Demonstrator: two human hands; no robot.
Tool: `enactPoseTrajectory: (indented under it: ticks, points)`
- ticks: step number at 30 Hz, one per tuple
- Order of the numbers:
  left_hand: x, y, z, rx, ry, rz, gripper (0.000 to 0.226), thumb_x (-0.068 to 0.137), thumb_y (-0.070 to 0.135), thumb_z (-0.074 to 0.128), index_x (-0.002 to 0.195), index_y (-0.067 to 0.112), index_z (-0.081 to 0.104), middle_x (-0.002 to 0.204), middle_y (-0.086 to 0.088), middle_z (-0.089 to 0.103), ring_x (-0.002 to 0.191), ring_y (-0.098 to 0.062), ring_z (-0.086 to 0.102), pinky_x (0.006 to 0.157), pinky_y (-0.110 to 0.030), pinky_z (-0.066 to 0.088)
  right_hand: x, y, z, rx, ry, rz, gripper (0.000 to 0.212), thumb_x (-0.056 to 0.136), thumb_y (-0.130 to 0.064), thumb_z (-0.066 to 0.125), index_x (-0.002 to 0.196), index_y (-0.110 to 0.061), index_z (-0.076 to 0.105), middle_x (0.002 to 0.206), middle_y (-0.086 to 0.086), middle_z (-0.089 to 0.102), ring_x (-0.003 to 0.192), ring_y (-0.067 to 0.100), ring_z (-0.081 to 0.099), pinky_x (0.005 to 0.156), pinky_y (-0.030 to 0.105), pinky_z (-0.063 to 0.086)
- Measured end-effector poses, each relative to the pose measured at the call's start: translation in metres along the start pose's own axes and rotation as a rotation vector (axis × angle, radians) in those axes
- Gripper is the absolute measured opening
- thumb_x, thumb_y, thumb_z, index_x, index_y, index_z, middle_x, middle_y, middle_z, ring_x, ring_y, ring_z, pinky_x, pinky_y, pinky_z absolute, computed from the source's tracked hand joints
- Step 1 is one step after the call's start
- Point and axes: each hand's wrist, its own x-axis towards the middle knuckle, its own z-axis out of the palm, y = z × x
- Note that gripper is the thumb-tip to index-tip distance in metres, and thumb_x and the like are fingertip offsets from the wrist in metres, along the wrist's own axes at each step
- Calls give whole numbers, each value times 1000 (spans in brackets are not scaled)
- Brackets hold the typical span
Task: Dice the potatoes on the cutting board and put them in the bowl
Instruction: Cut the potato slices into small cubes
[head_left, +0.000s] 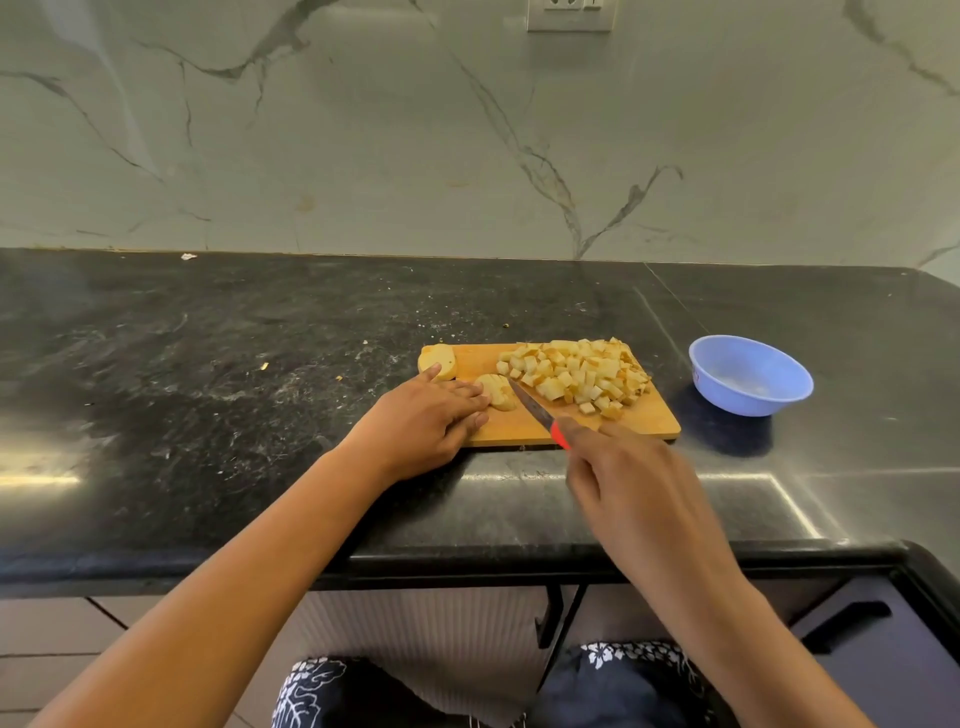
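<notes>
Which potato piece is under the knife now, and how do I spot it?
Find the wooden cutting board on the black counter. At its near left part, the left hand presses a sliced potato half, with the knife beside it. Unlike the potato chunk at the far left corner, it shows cut lines.

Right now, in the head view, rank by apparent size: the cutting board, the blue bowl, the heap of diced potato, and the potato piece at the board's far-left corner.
1. cutting board, clearly largest
2. heap of diced potato and blue bowl: too alike to rank
3. potato piece, smallest
</notes>
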Motion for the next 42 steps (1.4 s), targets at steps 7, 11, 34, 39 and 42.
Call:
enactPoseTrajectory:
  ticks: [7, 11, 34, 39, 42]
  points:
    - [0, -3, -1, 47, -21, 4, 63, 90, 47, 18, 140, 19, 44, 146, 4, 42, 138, -7, 33, 113, -23, -1, 43, -4, 37, -17, 44, -30, 38, 98, -19, 42, 134, -20, 52, 95, -1, 66, 76, 11, 53, 65, 23, 37]
    - [1, -4, 0, 34, -16, -1, 59, 93, 47, 21, 141, 20, 44, 146, 5, 41, 138, -6, 32, 113, -22, -1, 51, -5, 41, -67, 28, -37, 36, 98, -19, 40, 132, -19, 53, 97, 0, 64, 77, 12, 52, 64, 25, 39]
    - [26, -10, -26, 18, -46, 20, 36, 95, 24, 55, 131, 26, 56, 125, 1, 63, 101, -8, 50, 106, -23, 26, -12, 15, -28, 39, -65, 67, 35, 93, -19, 49, 124, -30, 62, 83, -2, 69, 67, 13, 57, 64, 30, 47]
    - [53, -11, -44, -3, -277, 98, 54, 91, 22, 62, 139, 36, 43, 143, 7, 43, 133, -13, 30, 110, -35, 31, -9, 24, -16, 100, 50, 132, 35, 91, -17, 52, 123, -27, 63, 77, -1, 70, 67, 14, 59, 62, 29, 44]
    - [67, -12, -48, 78, -368, 178, 50, 92, 24, 60, 138, 35, 46, 140, 10, 46, 129, -11, 33, 107, -31, 30, -6, 27, -10, 145, 90, 125, 33, 92, -17, 54, 122, -25, 64, 83, 0, 73, 69, 15, 62, 64, 32, 48]
